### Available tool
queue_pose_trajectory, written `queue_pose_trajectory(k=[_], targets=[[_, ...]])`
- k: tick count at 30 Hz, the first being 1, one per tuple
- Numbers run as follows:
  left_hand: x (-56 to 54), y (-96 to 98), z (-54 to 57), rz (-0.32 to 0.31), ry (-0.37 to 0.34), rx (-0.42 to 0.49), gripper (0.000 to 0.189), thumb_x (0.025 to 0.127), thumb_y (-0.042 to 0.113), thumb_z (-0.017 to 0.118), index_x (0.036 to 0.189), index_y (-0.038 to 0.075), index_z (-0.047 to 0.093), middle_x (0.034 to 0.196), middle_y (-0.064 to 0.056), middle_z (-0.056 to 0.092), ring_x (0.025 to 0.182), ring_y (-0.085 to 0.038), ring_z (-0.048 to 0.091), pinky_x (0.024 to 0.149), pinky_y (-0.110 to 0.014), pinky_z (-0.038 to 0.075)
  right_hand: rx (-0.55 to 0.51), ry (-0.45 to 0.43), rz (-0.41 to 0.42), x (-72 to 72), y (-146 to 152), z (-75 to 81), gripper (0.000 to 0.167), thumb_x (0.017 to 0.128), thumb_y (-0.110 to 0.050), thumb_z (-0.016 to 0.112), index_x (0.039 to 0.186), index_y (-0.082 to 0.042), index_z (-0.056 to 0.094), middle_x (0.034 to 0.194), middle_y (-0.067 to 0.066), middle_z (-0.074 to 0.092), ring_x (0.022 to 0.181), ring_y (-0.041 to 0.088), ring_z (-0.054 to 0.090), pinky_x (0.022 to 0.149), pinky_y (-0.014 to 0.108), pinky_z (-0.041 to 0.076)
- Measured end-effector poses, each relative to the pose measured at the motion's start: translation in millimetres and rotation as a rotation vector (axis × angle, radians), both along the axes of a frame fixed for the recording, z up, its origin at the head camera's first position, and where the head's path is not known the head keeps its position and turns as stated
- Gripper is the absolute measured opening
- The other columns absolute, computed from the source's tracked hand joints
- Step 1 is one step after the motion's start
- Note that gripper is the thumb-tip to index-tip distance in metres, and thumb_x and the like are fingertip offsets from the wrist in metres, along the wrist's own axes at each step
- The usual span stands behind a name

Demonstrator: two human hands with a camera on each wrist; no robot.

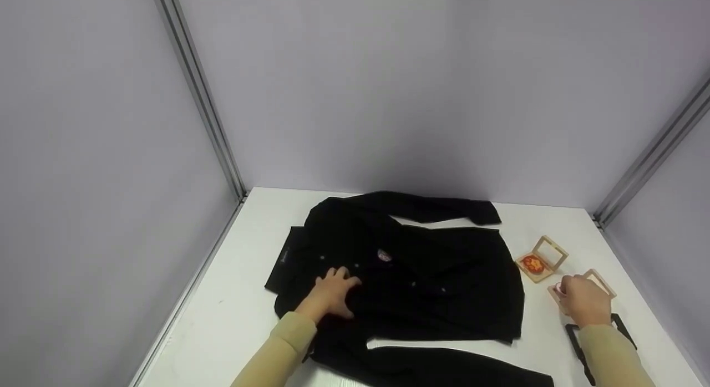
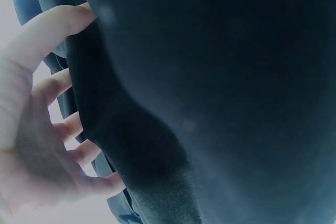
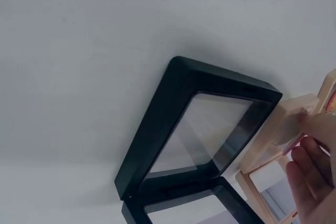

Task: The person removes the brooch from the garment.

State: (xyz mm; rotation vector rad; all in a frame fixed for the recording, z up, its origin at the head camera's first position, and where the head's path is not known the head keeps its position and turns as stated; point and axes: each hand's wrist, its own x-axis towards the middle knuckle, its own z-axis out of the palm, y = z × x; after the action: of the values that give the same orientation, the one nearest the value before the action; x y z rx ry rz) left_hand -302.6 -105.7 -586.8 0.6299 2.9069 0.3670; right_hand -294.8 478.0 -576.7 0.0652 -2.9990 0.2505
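Observation:
A black long-sleeved shirt (image 1: 455, 259) lies spread on the white table, a small round badge (image 1: 384, 255) on its front. My left hand (image 1: 334, 294) rests on the shirt with spread, slightly bent fingers; in the left wrist view, its fingertips (image 2: 84, 153) reach the edge of the dark cloth. Off to the right, my right hand (image 1: 587, 301) is over an open wooden case (image 1: 602, 281). Thumb and curled fingers pinch a pale round badge (image 3: 286, 130) at that case, partly hidden by the hand.
Another open wooden case (image 1: 546, 258), holding a red-and-orange round badge (image 1: 533, 264), sits just behind. An open black display case (image 3: 152, 135) with clear panes lies beside the right forearm. Grey walls (image 1: 388, 98) enclose the table (image 1: 227, 309) at back and sides.

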Motion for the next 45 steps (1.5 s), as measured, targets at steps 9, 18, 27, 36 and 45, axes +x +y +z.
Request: queue_pose_trajectory(k=[9, 18, 27, 36, 45], targets=[[0.4, -0.8, -1.1, -0.012, 0.014, 0.016, 0.074, 0.068, 0.032, 0.099, 0.135, 0.02, 0.068, 0.137, -0.015, 0.058, 0.125, -0.038, 0.055, 0.096, -0.067, 0.052, -0.014, 0.009, 0.014, 6.2, 6, -4.4, 0.018, 0.091, -0.008, 0.076, 0.081, 0.002, 0.064, 0.071, 0.016, 0.064, 0.059, 0.029, 0.06, 0.053, 0.051, 0.049], [0.4, -1.7, -1.7, -0.011, 0.009, 0.024, 0.073, 0.069, 0.033, 0.099, 0.134, 0.02, 0.068, 0.136, -0.014, 0.057, 0.124, -0.038, 0.054, 0.095, -0.068, 0.052, -0.018, 0.006, 0.025, 11.2, 4, -5.4, 0.014, 0.085, -0.001, 0.076, 0.084, 0.002, 0.063, 0.072, 0.016, 0.065, 0.062, 0.029, 0.061, 0.056, 0.052, 0.052], [-0.1, -1.4, -1.1, -0.013, 0.011, 0.025, 0.074, 0.068, 0.033, 0.099, 0.134, 0.019, 0.069, 0.134, -0.014, 0.057, 0.123, -0.037, 0.054, 0.094, -0.067, 0.052, -0.022, -0.019, 0.012, 12.8, 5, -7.4, 0.013, 0.081, 0.005, 0.073, 0.087, 0.0, 0.062, 0.078, 0.014, 0.059, 0.069, 0.029, 0.057, 0.059, 0.051, 0.05], [-0.1, -1.7, -1.9, -0.009, 0.0, 0.033, 0.074, 0.068, 0.033, 0.099, 0.134, 0.019, 0.068, 0.135, -0.014, 0.058, 0.124, -0.038, 0.055, 0.096, -0.068, 0.051, -0.032, -0.037, 0.008, 12.4, 5, -8.2, 0.014, 0.081, 0.006, 0.073, 0.089, 0.003, 0.062, 0.078, 0.015, 0.059, 0.07, 0.028, 0.055, 0.059, 0.049, 0.05], [-0.2, -0.2, 0.1, 0.0, 0.001, 0.016, 0.074, 0.069, 0.032, 0.099, 0.134, 0.019, 0.069, 0.137, -0.015, 0.057, 0.125, -0.038, 0.054, 0.096, -0.068, 0.052, -0.038, -0.055, -0.001, 13.0, 4, -6.6, 0.015, 0.082, 0.005, 0.075, 0.092, 0.004, 0.063, 0.083, 0.017, 0.061, 0.072, 0.03, 0.059, 0.063, 0.052, 0.053]])
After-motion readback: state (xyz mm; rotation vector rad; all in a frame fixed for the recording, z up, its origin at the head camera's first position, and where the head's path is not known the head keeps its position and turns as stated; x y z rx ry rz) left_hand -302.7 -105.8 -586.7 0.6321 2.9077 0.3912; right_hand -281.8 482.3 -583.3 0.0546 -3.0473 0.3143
